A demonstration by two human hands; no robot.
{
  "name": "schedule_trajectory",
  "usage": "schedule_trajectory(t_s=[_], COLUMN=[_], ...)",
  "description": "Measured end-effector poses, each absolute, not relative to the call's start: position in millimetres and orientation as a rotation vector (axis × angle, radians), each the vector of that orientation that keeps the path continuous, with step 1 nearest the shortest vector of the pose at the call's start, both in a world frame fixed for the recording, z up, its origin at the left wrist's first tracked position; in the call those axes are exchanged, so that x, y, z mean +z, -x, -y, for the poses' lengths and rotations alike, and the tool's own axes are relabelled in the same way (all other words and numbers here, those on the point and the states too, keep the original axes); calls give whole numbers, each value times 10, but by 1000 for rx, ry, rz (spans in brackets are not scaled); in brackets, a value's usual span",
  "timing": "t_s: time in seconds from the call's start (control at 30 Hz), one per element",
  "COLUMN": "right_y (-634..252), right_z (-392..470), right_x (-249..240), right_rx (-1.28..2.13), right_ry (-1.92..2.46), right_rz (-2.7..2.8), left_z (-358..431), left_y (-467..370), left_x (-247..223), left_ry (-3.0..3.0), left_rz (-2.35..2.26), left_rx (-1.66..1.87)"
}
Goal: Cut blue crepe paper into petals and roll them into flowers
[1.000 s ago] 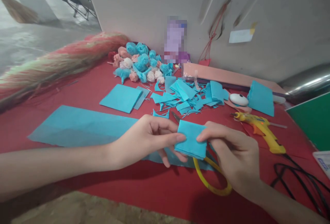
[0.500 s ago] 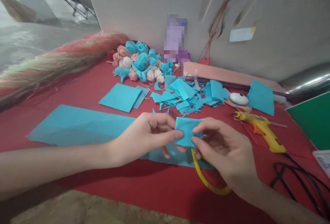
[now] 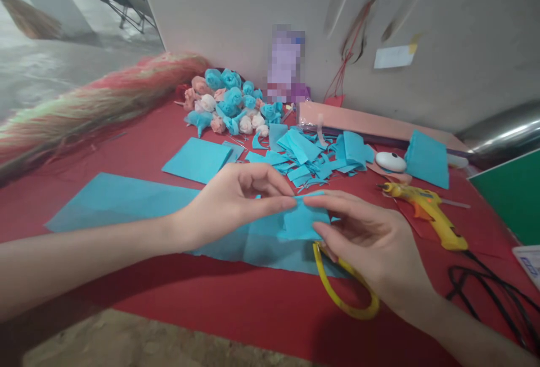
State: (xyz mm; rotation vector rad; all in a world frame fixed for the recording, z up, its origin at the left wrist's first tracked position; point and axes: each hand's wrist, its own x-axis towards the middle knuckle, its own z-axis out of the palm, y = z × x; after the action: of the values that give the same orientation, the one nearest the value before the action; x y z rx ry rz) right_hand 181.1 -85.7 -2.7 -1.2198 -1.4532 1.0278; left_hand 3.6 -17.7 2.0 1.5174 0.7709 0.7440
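Note:
A small folded piece of blue crepe paper (image 3: 304,220) is held up between my two hands. My left hand (image 3: 240,201) pinches its upper left corner between thumb and forefinger. With thumb and fingers, my right hand (image 3: 371,243) grips the paper's right side. Beneath them a long blue paper strip (image 3: 122,204) lies flat across the red tabletop. Scissors with a yellow handle (image 3: 327,282) rest under my right hand, their blades hidden. Just beyond my hands lies a heap of blue paper scraps (image 3: 301,147).
Blue, pink and white paper flowers (image 3: 232,99) are piled at the back. A folded blue sheet (image 3: 196,159) lies left of the scraps. On the right are a yellow glue gun (image 3: 430,212) with a black cord, a white oval object (image 3: 390,161) and another blue stack (image 3: 427,159).
My left hand has moved up to the paper's top edge, its fingers drawn closer to a pinch. The paper looks looser at its lower left. My right hand stays on its side.

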Motion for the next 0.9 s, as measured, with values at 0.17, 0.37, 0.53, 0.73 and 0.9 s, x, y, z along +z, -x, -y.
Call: schedule_trajectory(t_s=[0.17,0.37,0.53,0.73,0.9], right_y=[-1824,-1882,-1913,-1897,-1851], right_z=[833,800,800,759,749], right_x=[10,11,-14,-11,-38], right_rx=[1305,1501,1540,1397,1279], right_ry=[1214,1184,1165,1149,1336], right_rz=[1283,1260,1321,1355,1440], left_z=[167,104,80,96,149], left_y=[-44,-30,-1,-17,-45], left_x=[-40,-114,-139,-109,-98], left_ry=[-1516,-1577,-1658,-1645,-1611], left_rz=[-648,-643,-608,-750,-809], left_rx=[747,599,503,659,772])
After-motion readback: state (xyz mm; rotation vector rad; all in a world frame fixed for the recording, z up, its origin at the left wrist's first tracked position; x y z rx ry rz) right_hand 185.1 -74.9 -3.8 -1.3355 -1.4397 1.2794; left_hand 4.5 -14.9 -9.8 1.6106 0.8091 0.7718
